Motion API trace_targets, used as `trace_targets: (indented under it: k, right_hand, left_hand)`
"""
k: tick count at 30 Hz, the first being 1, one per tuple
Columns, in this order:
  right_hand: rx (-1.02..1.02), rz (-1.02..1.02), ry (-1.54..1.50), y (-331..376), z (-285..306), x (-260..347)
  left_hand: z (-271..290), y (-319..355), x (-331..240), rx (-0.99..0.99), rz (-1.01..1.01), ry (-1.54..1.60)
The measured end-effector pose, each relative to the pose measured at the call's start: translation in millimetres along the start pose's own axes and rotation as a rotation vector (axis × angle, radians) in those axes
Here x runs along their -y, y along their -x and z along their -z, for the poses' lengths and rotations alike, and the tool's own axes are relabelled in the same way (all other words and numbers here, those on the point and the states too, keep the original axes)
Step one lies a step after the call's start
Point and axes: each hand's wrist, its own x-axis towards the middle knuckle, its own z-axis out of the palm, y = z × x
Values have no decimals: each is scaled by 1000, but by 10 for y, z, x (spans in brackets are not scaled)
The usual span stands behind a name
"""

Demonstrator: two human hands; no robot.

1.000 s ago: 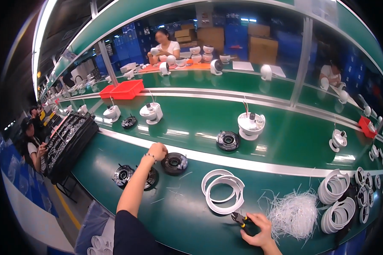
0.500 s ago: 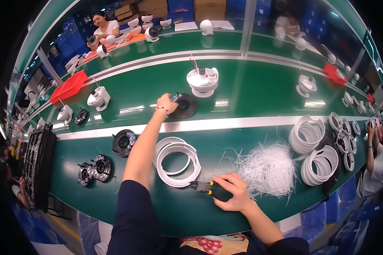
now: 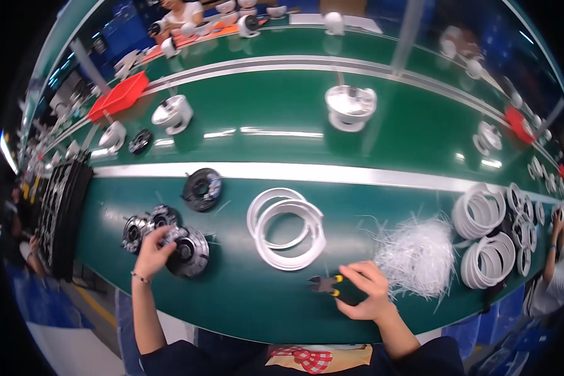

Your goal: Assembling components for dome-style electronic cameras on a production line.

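Fingers of the left hand (image 3: pixel 153 245) close on a black round part (image 3: pixel 188 252) at lower left of the green bench (image 3: pixel 244 294), steadying it; right hand (image 3: pixel 362 289) grips yellow-handled cutters (image 3: pixel 327 285) at lower centre, ready beside white rings (image 3: pixel 286 227).

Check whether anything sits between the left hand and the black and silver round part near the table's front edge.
Nothing visible does. The left hand already rests its fingers on the black and silver round part; similar black round parts lie just behind it, off to the side.

Both forearms are bare; a thin bracelet circles the left wrist (image 3: pixel 139 276); dark navy clothing (image 3: pixel 232 357) covers the torso.
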Motion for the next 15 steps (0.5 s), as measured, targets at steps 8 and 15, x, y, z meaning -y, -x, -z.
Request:
trace_targets:
  k: [8, 15]
  right_hand:
    - [-21, -33, 54, -23, -193, 28]
    - [-11, -59, 63, -36, -235, 62]
  left_hand:
    - [141, 131, 481, -356, -195, -212]
    - [369, 37, -24, -629, -196, -395]
